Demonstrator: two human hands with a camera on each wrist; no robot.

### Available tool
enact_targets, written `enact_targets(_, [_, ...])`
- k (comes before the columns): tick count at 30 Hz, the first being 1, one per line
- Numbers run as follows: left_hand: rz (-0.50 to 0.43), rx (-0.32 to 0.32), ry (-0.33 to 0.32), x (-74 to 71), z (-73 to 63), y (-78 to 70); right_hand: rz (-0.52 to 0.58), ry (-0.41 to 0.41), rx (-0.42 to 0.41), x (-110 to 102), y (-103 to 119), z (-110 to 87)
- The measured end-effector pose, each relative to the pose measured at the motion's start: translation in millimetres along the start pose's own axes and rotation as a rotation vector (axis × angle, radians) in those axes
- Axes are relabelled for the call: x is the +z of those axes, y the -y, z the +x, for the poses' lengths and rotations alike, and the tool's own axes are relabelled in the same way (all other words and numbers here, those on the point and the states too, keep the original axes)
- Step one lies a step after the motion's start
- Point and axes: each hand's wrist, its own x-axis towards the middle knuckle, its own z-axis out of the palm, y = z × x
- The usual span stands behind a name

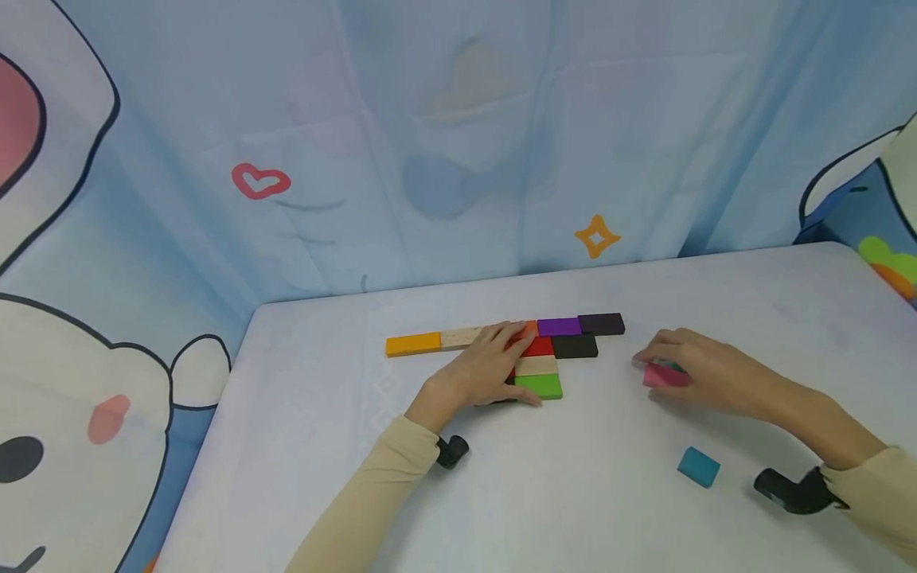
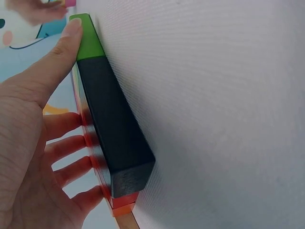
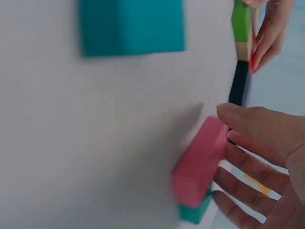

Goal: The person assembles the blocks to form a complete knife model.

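Observation:
My left hand (image 1: pixel 487 370) rests over a flat patchwork of coloured wooden blocks, fingers spread across it. In the left wrist view its thumb lies on the green block (image 2: pixel 89 40), beside a black block (image 2: pixel 114 124), and its fingertips touch the layout's far side. To the right, my right hand (image 1: pixel 705 374) is at a pink block (image 1: pixel 665 376), fingers extended and loosely bent. In the right wrist view the thumb is near one end of the pink block (image 3: pixel 201 162), fingertips along its side; a teal block (image 3: pixel 195 212) shows partly behind it.
A separate teal block (image 1: pixel 698 467) lies nearer the front, below the right hand. The layout includes a yellow block (image 1: pixel 413 344) at its left end, a purple block (image 1: pixel 559 327) and a black block (image 1: pixel 602 324) at the right. A blue printed curtain (image 1: pixel 444 95) hangs behind the white table (image 1: pixel 301 398).

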Motion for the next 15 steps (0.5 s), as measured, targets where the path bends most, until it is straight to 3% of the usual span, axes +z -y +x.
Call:
enact_targets(7, [0.001, -0.003, -0.001, 0.8, -0.6, 0.3, -0.018, -0.058, 0.001, 11, -15, -16.6])
enact_targets(15, [-0.007, 0.001, -0.009, 1.5, -0.4, 0.7, -0.008, -0.071, -0.048, 9, -5, -11.3])
